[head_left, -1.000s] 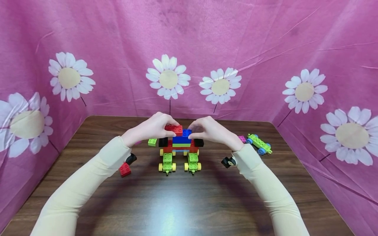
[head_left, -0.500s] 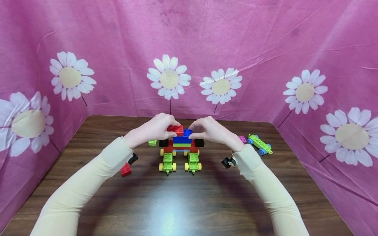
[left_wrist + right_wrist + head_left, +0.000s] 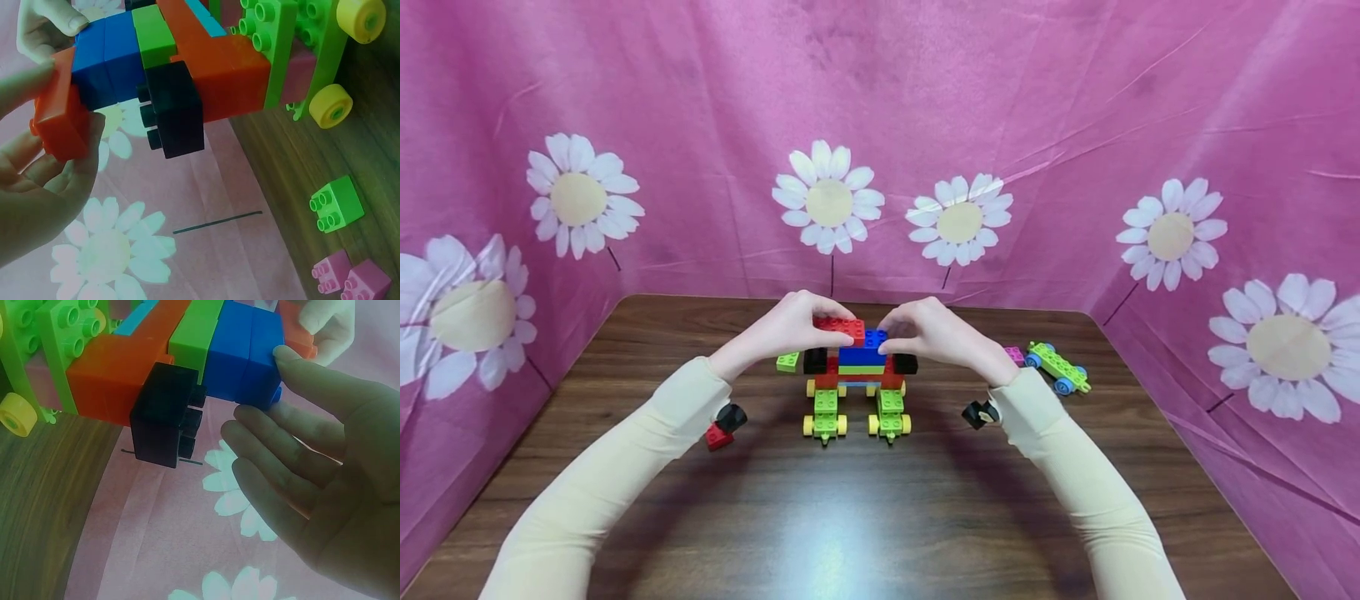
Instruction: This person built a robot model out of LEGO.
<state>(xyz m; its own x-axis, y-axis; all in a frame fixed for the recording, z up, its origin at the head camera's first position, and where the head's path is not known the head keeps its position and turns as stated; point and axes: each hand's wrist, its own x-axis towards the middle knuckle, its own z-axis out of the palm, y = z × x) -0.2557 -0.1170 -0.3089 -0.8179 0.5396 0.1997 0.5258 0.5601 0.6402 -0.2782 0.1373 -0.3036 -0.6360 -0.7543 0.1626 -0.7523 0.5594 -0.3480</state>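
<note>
A built figure of toy bricks stands mid-table on lime wheeled bases (image 3: 826, 404) with yellow wheels. Its body stacks red, lime and blue bricks, and a black brick (image 3: 815, 361) juts out on each side. My left hand (image 3: 790, 325) pinches a long red brick (image 3: 62, 115) between thumb and fingers at the top left. That brick sits against the upper blue brick (image 3: 265, 359) and overhangs to the left. With thumb and fingertips, my right hand (image 3: 931, 335) grips the same blue brick at its right end. The figure's back is hidden in the head view.
A loose lime brick (image 3: 787, 362) and pink bricks (image 3: 331, 272) lie left of the figure. Near my left wrist is a red brick (image 3: 719, 437). At right are a pink brick (image 3: 1015, 355) and a lime wheeled base (image 3: 1058, 367) with blue wheels. A flowered curtain hangs behind.
My left wrist has dropped slightly and the thumb has shifted along the red brick, exposing more of its top. The right hand and the figure stay in place.
</note>
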